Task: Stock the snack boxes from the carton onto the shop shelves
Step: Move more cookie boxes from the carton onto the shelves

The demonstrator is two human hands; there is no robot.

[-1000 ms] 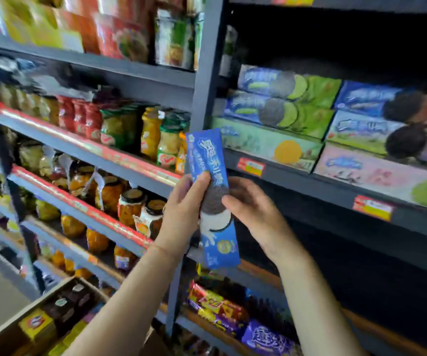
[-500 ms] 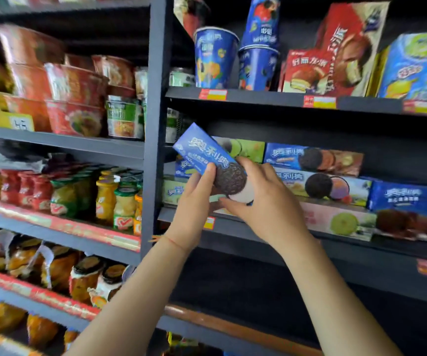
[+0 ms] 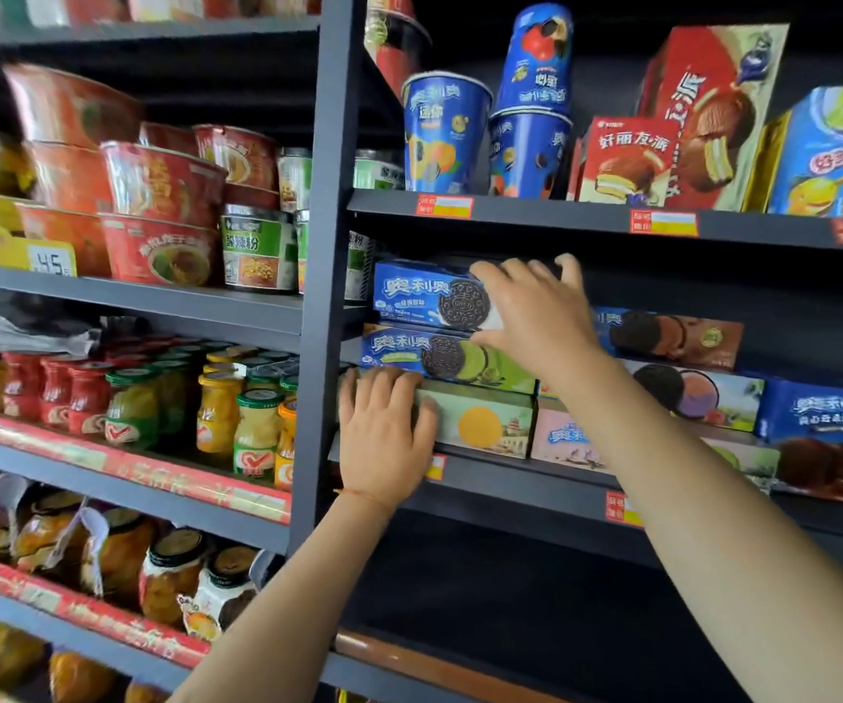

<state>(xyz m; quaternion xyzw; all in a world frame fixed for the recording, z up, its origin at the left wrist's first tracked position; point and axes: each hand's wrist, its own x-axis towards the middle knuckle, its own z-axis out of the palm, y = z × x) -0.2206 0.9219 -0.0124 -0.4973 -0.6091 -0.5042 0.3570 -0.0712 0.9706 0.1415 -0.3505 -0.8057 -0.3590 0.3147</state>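
here, in a shop aisle, a person stocks biscuits on dark metal shelving. at far left, red noodle bowls (image 3: 160, 195) crowd an upper shelf beside green-labelled tubs (image 3: 257, 248), and below them stand jars of yellow fruit (image 3: 257, 428) with red-lidded jars (image 3: 56, 393) to their left. a dark upright post (image 3: 325, 276) divides the bays. just right of it, the left hand (image 3: 383, 438) lies against the front of the pale green box (image 3: 480, 423) at the bottom of a stack, its fingers curled over that box's top left edge, gripping it. above sits a blue and green cookie box (image 3: 444, 357), and on top of that the blue cookie box (image 3: 429, 299), lying flat and lengthwise as the highest of the three on the middle shelf (image 3: 520, 479). the right hand (image 3: 536, 317) covers the blue cookie box's right end, fingers over the top and thumb under its lower front edge, grasping it. further right lie a brown-fronted box (image 3: 673, 337), a pink box (image 3: 566, 438) and a dark blue box (image 3: 825, 413). on the shelf above stand blue snack cups (image 3: 444, 134), a red pie box (image 3: 627, 159) and a blue carton with a yellow cartoon figure (image 3: 835, 154). price tags (image 3: 444, 206) line the shelf edges.
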